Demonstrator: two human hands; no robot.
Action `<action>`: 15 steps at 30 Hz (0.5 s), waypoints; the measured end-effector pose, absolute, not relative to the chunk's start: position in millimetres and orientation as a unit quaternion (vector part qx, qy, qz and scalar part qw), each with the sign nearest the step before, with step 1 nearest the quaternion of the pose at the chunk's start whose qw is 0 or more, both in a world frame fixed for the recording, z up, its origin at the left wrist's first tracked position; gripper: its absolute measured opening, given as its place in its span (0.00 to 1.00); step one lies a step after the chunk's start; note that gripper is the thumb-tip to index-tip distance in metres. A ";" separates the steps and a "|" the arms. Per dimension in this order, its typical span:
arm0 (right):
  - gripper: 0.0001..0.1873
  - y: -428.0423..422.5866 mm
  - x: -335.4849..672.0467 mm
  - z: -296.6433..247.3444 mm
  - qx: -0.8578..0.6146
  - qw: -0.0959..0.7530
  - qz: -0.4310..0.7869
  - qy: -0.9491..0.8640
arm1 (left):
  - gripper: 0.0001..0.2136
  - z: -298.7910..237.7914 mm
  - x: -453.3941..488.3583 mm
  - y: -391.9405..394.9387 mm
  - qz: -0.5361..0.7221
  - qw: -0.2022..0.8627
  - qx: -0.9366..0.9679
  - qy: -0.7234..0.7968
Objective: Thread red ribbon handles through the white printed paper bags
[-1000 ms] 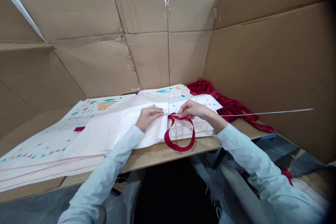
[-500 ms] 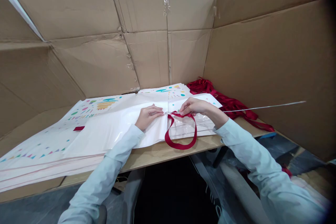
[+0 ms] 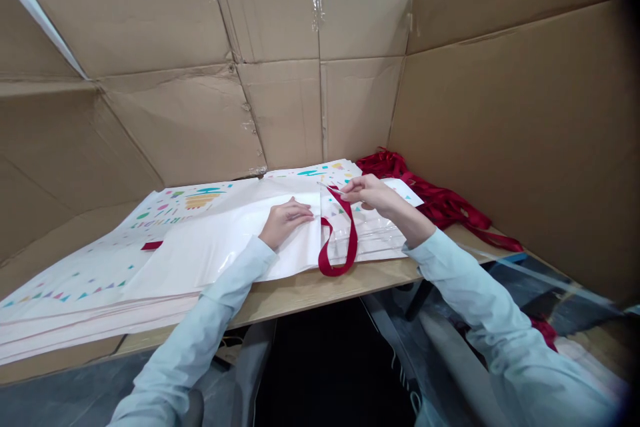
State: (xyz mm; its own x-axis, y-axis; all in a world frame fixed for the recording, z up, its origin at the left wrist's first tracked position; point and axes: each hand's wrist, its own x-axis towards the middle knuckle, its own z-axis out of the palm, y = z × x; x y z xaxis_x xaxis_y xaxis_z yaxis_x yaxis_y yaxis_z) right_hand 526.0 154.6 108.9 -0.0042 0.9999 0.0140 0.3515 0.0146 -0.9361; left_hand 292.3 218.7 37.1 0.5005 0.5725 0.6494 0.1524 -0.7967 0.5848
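Observation:
My left hand (image 3: 286, 221) lies on a white paper bag (image 3: 210, 247), fingers pressed together at its right edge. In my right hand (image 3: 367, 193), thumb and fingers pinch a long thin metal rod (image 3: 330, 187); its tip points left, and its long end, smeared by motion, reaches far right. A dark red ribbon (image 3: 353, 240) hangs in a loop between the hands over the table's front edge. One ribbon end is near the rod's tip, the other at the bag's edge beside my left fingertips. Whether the ribbon touches the rod I cannot tell.
Printed white bags (image 3: 90, 280) lie stacked at left, a short red ribbon piece (image 3: 151, 245) on them. More bags (image 3: 380, 247) lie at right in clear plastic. A heap of red ribbons (image 3: 440, 203) sits by the right cardboard wall (image 3: 500, 127). Cardboard (image 3: 280, 107) also stands behind.
My right hand has risen slightly and tilted the rod, its tip now up and away from my left fingers. The ribbon loop has narrowed. My left hand stays in place.

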 end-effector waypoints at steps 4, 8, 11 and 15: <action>0.07 161.3 506.6 111.3 -0.516 0.422 0.544 -0.510 | 0.12 40.9 298.4 218.8 0.460 0.222 0.832 0.216; 0.09 177.2 494.1 102.3 -0.498 0.404 0.579 -0.503 | 0.13 42.2 307.8 221.9 0.471 0.216 0.830 0.206; 0.08 185.4 493.5 97.3 -0.484 0.407 0.592 -0.500 | 0.13 40.6 313.9 225.6 0.468 0.200 0.838 0.197; 0.08 191.3 499.1 96.1 -0.467 0.417 0.589 -0.511 | 0.11 40.8 317.3 226.8 0.478 0.156 0.838 0.214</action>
State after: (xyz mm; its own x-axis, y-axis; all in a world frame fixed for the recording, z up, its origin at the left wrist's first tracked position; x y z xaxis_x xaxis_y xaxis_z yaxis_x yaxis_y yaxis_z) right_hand 499.1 191.3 96.1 -0.2147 0.9688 -0.1241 -0.0136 -0.1300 -0.9914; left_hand 317.3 226.8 40.8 0.4524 0.5073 0.7335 0.2090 -0.8598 0.4658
